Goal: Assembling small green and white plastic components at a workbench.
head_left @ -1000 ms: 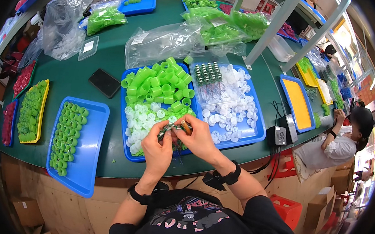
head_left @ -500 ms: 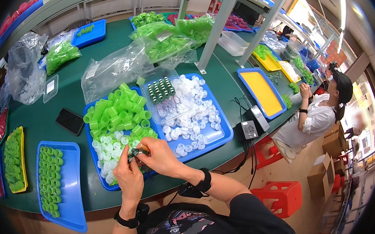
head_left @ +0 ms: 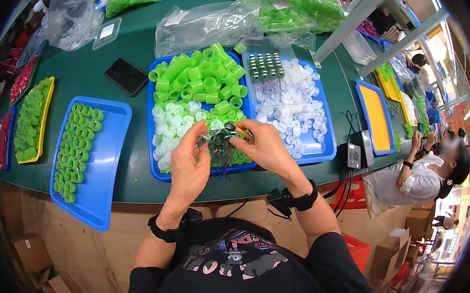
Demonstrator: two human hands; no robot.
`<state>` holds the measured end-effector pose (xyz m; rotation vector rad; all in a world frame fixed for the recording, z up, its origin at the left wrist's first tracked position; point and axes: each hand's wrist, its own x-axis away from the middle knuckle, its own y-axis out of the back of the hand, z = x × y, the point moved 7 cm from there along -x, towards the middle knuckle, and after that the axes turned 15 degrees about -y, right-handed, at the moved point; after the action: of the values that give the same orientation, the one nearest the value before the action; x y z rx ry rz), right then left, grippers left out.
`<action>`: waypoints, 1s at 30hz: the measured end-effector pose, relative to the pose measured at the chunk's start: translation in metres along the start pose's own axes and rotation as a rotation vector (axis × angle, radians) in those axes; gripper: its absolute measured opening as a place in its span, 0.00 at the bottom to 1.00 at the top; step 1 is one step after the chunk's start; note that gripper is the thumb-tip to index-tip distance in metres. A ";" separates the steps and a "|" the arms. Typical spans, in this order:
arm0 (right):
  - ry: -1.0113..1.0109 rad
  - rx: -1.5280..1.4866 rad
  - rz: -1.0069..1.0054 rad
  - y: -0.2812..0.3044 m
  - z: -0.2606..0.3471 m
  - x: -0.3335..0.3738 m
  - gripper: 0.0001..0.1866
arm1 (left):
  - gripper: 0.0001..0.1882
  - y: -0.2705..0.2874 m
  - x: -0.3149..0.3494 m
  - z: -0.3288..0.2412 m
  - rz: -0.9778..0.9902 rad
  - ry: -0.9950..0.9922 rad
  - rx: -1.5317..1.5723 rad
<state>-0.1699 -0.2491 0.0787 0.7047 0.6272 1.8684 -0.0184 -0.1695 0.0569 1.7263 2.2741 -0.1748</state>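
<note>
Over the front of the left blue tray [head_left: 160,169], both my hands are raised close together. Between them hangs a clump of small dark circuit boards with thin wires [head_left: 223,145]. Fingers of my left hand [head_left: 190,158] pinch its left side at a small pale part. My right hand [head_left: 267,147] grips the upper right side with thumb and forefinger. Green plastic rings [head_left: 196,78] fill the tray's back, with clear caps [head_left: 172,123] at its left front. A clear box [head_left: 274,97] of wired boards in rows [head_left: 266,67] rests over the right blue tray [head_left: 326,147], beside more translucent caps [head_left: 303,102].
A blue tray [head_left: 102,175] with rows of green rings and a yellow tray [head_left: 43,138] stand left. A black phone [head_left: 126,76] lies behind them. Power adapters [head_left: 354,155] with cables sit right, near an orange-bottomed tray [head_left: 375,118]. A co-worker [head_left: 424,173] sits beyond.
My view has turned, so the table appears shifted. My hands have moved apart from their tight pinch, and the wired clump now shows hanging between them.
</note>
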 end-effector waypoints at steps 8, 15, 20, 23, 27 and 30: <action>-0.042 -0.001 -0.055 0.010 0.001 0.000 0.11 | 0.28 -0.001 0.007 -0.008 0.116 -0.117 -0.156; 0.200 0.132 -0.287 0.042 0.020 -0.011 0.08 | 0.22 0.007 0.010 -0.013 0.032 -0.186 -0.215; 0.237 0.472 -0.595 0.088 -0.002 -0.084 0.06 | 0.17 0.009 0.010 -0.024 -0.021 -0.211 -0.207; 0.196 0.698 -0.571 0.076 -0.014 -0.118 0.04 | 0.16 0.010 0.012 -0.026 -0.013 -0.239 -0.234; 0.260 0.824 -0.543 0.061 -0.014 -0.127 0.04 | 0.16 0.013 0.016 -0.023 -0.013 -0.222 -0.250; 0.294 0.831 -0.561 0.065 -0.012 -0.125 0.04 | 0.16 0.012 0.015 -0.022 -0.010 -0.216 -0.238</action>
<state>-0.1780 -0.3897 0.0913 0.6644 1.6522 1.1506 -0.0137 -0.1469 0.0744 1.4992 2.0560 -0.0829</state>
